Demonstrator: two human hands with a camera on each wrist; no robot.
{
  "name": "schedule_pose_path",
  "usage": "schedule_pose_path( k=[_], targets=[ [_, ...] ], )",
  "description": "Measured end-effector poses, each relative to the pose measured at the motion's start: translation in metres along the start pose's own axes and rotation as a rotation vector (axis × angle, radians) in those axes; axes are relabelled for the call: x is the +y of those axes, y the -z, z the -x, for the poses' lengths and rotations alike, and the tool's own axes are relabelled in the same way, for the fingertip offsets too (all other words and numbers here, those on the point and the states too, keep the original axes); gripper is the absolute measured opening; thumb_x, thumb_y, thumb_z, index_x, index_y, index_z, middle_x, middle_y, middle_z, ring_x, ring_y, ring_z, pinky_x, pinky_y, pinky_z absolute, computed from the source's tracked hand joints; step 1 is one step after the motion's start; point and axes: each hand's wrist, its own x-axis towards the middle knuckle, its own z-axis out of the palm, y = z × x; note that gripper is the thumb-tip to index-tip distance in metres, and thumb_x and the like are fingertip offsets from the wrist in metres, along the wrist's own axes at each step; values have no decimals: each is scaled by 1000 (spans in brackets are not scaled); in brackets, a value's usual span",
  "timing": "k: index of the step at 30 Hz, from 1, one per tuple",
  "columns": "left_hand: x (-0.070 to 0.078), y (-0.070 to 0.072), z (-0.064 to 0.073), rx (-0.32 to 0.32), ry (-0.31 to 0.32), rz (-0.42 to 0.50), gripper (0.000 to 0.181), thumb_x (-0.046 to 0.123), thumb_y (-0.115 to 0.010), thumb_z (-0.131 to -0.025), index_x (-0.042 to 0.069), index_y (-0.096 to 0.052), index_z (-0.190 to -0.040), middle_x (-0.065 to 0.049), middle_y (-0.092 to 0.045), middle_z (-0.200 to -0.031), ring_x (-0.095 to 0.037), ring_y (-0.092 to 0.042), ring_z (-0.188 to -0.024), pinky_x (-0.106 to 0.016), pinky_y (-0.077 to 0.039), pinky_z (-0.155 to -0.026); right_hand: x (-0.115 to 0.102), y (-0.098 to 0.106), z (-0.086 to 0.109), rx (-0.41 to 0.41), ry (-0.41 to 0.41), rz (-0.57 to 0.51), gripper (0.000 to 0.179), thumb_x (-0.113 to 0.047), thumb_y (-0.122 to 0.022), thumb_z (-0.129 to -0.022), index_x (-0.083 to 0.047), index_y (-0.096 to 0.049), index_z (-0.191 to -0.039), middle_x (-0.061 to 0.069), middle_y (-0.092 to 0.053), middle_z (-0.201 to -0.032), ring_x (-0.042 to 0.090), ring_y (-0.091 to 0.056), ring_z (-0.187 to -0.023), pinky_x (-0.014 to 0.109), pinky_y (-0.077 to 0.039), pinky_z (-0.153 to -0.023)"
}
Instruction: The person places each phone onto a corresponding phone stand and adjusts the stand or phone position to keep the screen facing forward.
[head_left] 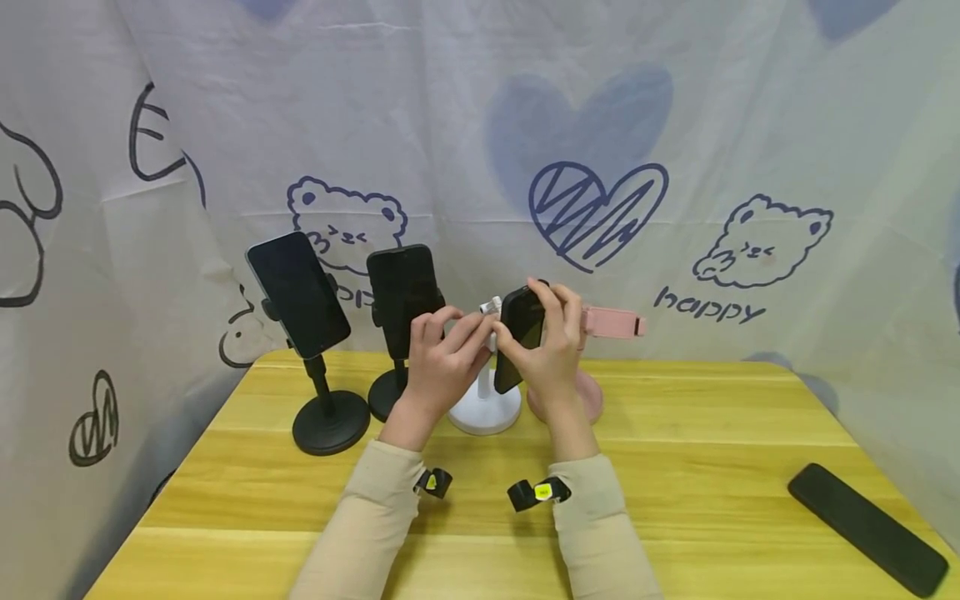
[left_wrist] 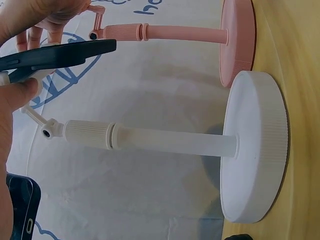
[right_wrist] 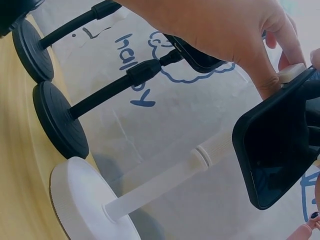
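Note:
A black smartphone (head_left: 517, 337) stands tilted at the head of the white phone stand (head_left: 483, 417). My right hand (head_left: 553, 354) grips the phone by its edges, thumb on the near side and fingers over the top. On the left, my left hand (head_left: 442, 358) pinches the stand's white clamp, with a pale clamp piece (right_wrist: 291, 73) showing by the thumb in the right wrist view. The phone appears nearly edge-on (left_wrist: 75, 54) in the left wrist view, above the stand's jointed neck (left_wrist: 47, 130). My fingers hide much of the clamp.
Two black stands, each bearing a phone (head_left: 298, 293) (head_left: 405, 292), stand to the left. A pink stand (head_left: 613, 322) with its clamp turned sideways is close behind my right hand. At the table's right edge lies a long black object (head_left: 866, 529). A printed cloth hangs behind the table.

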Motion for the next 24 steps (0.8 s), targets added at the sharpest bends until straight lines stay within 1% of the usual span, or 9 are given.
schedule_pose_path(
  k=[8, 14, 17, 21, 24],
  targets=[
    [0, 1, -2, 10, -4, -25, 30, 30, -72, -88, 18, -73, -115, 3, -69, -102, -21, -52, -101, -39, -38, -81, 0, 1, -1, -29, -24, -37, 63, -55, -69, -82, -11, -60, -126, 23, -52, -115, 32, -53, -101, 44, -44, -86],
    [0, 1, -2, 20, -6, -48, 30, 31, -73, -87, 18, -74, -114, 4, -68, -101, -20, -52, -100, -39, -37, -80, 1, 0, -1, -24, -20, -46, 62, -54, -68, -82, -11, -60, -126, 24, -52, -115, 33, -53, -101, 44, -44, -85],
    [1, 1, -3, 14, -4, -43, 30, 31, -72, -87, 18, -74, -114, 4, -68, -101, -20, -52, -101, -39, -37, -81, 2, -1, -1, -17, -15, -46, 62, -54, -69, -82, -10, -61, -126, 23, -52, -114, 33, -53, -101, 43, -43, -85],
    [2, 0, -3, 9, 0, -13, 31, 29, -73, -87, 17, -73, -116, 3, -67, -103, -21, -52, -102, -40, -37, -83, 4, -2, -1, -3, -10, -30, 62, -54, -68, -82, -10, -61, -124, 22, -54, -112, 32, -54, -99, 43, -41, -85],
    [1, 1, -1, 7, 5, 8, 31, 27, -73, -87, 16, -72, -116, 2, -67, -105, -22, -52, -102, -40, -37, -84, 2, -2, 0, -1, -24, -12, 61, -54, -68, -82, -11, -61, -124, 21, -54, -111, 31, -54, -97, 44, -40, -84]
  ],
)
